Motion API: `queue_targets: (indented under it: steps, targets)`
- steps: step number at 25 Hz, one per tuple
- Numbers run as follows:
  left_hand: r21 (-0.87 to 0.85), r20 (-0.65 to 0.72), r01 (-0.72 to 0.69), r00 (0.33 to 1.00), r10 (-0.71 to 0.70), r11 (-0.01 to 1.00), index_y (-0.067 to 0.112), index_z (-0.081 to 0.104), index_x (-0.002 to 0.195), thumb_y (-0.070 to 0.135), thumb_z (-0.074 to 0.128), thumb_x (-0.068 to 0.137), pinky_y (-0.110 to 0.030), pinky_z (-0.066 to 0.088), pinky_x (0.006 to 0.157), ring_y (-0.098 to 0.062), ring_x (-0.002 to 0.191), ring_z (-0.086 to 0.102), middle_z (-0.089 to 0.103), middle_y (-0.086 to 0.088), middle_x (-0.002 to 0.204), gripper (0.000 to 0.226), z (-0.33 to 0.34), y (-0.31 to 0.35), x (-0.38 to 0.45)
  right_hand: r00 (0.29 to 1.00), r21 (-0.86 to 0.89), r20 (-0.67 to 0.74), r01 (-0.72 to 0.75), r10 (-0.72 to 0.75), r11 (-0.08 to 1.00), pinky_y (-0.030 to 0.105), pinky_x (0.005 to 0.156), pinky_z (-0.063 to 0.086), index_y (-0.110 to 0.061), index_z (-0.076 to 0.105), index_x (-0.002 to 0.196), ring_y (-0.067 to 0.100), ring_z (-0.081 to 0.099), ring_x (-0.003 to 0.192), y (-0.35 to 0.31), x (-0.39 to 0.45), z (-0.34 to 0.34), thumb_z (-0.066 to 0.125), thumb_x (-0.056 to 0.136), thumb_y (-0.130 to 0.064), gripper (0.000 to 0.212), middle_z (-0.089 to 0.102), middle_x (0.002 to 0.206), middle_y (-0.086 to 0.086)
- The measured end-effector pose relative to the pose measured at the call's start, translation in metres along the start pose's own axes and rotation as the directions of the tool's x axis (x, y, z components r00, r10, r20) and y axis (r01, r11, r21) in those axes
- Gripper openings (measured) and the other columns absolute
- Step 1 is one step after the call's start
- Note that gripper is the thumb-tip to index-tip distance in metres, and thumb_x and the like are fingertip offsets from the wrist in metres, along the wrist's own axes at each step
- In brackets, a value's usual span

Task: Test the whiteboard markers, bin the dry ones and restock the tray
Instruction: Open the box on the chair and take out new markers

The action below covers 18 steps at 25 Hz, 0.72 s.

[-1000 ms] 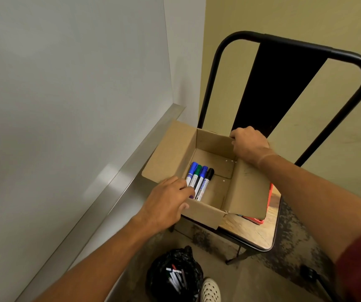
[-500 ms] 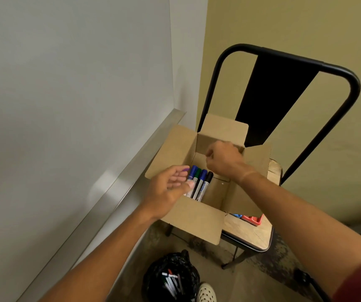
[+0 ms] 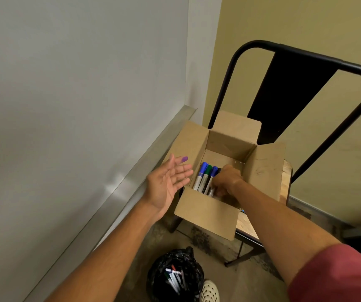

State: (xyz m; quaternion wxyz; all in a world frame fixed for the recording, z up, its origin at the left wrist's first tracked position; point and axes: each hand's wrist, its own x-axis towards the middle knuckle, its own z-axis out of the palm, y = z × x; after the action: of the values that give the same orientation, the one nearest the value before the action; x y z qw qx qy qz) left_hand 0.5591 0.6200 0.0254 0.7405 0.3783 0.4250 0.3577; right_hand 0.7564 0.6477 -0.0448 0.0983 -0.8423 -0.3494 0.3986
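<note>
Down inside the cardboard box point(image 3: 205, 212), the right hand point(image 3: 226, 180) has its grip curled round the markers point(image 3: 205, 177) lying there; just left of it, the left hand point(image 3: 167, 182) waits beside the box, palm up, fingers spread, holding nothing

The right hand point(image 3: 226, 179) hides its own fingers and the black marker point(image 3: 218, 170) inside the cardboard box point(image 3: 205, 216).
</note>
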Motion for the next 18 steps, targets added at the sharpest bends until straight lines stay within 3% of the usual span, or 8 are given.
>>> queue_targets:
  steps: [7,10,13,15,18]
  targets:
    - [-0.032,-0.013,0.013,1.0,-0.014,0.999,0.006,0.052,0.13,0.053,0.043,0.081,-0.04,0.04,0.107,-0.023,0.117,0.06,0.062,-0.014,0.126,0.069,-0.006,0.0,0.001,0.999,0.103,-0.022,-0.024,0.027,0.994,0.037,0.065,0.062,-0.006,0.059,0.091,0.023,0.072,0.066,-0.003,-0.007,-0.004,0.073,0.082,-0.009,0.017,0.068,0.087,0.014]
    - [-0.115,-0.022,0.034,0.999,-0.037,0.993,0.002,0.051,0.13,0.053,0.049,0.08,-0.039,0.041,0.107,-0.024,0.117,0.06,0.061,-0.016,0.127,0.072,-0.004,0.004,0.006,0.992,0.055,-0.081,0.101,-0.096,0.993,0.03,0.057,0.061,-0.006,0.063,0.086,0.018,0.071,0.059,-0.019,-0.024,-0.025,0.074,0.081,-0.017,0.016,0.071,0.079,0.011]
    - [-0.219,0.0,0.055,0.998,-0.056,0.974,0.001,0.047,0.133,0.055,0.063,0.069,-0.039,0.039,0.109,-0.025,0.12,0.058,0.058,-0.018,0.13,0.085,0.005,0.006,0.011,0.965,0.134,-0.082,0.257,-0.247,0.957,0.035,0.065,0.062,-0.008,0.071,0.076,0.018,0.072,0.061,-0.034,-0.047,-0.047,0.076,0.076,-0.017,0.01,0.073,0.068,0.007]
    - [-0.315,0.022,0.069,0.998,-0.065,0.947,0.001,0.047,0.132,0.052,0.065,0.067,-0.039,0.039,0.109,-0.026,0.119,0.058,0.059,-0.019,0.128,0.085,0.012,0.005,0.014,0.929,0.227,0.005,0.359,-0.37,0.905,0.035,0.067,0.062,-0.01,0.073,0.074,0.021,0.073,0.067,-0.042,-0.069,-0.056,0.078,0.074,-0.014,0.007,0.073,0.068,0.007]
    - [-0.392,0.059,0.101,0.995,-0.084,0.914,-0.004,0.05,0.126,0.046,0.065,0.073,-0.039,0.044,0.1,-0.03,0.11,0.06,0.061,-0.019,0.118,0.074,0.021,0.006,0.017,0.824,0.224,0.171,0.501,-0.54,0.836,0.028,0.063,0.06,-0.009,0.076,0.079,0.016,0.071,0.065,-0.054,-0.098,-0.059,0.08,0.076,-0.011,0.005,0.073,0.07,0.004]
